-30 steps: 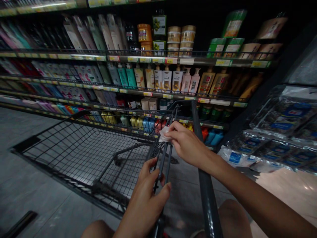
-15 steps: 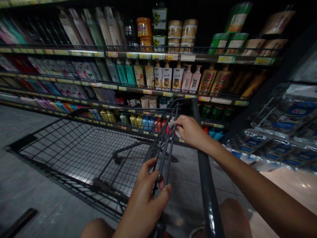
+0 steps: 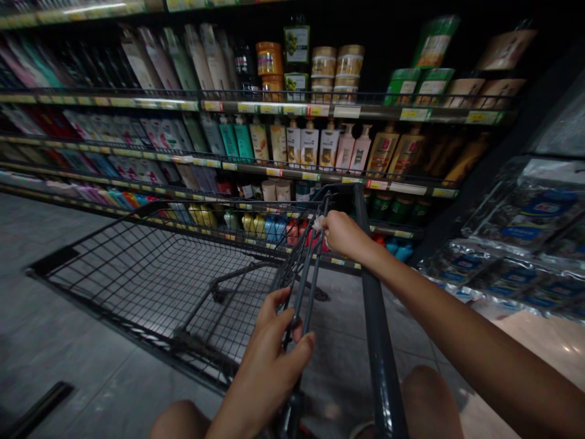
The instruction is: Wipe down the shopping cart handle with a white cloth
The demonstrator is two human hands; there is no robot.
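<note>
A dark grey wire shopping cart (image 3: 192, 256) spreads across the middle of the head view, its basket holding nothing that I can see. My left hand (image 3: 276, 344) has its fingers curled around the thin bars at the cart's rear, with the thumb standing off to the side. Farther up the same bars, my right hand (image 3: 342, 231) pinches a crumpled white wipe (image 3: 319, 224), paper or cloth, against the metal. The right forearm passes over the thick push handle (image 3: 381, 341). My right fingertips are partly hidden.
Beyond the cart stand shelves (image 3: 256, 164) of shampoo bottles (image 3: 308, 144) and jars (image 3: 350, 64). Silver and blue packs (image 3: 543, 210) are stacked at the right. A dark bar (image 3: 41, 408) lies at the lower left on the grey tiled floor (image 3: 105, 396). My knees show below.
My right hand and the white wipe have shifted slightly at the bars. The left hand keeps its hold. The whole view has moved a little, with the shelves now lower.
</note>
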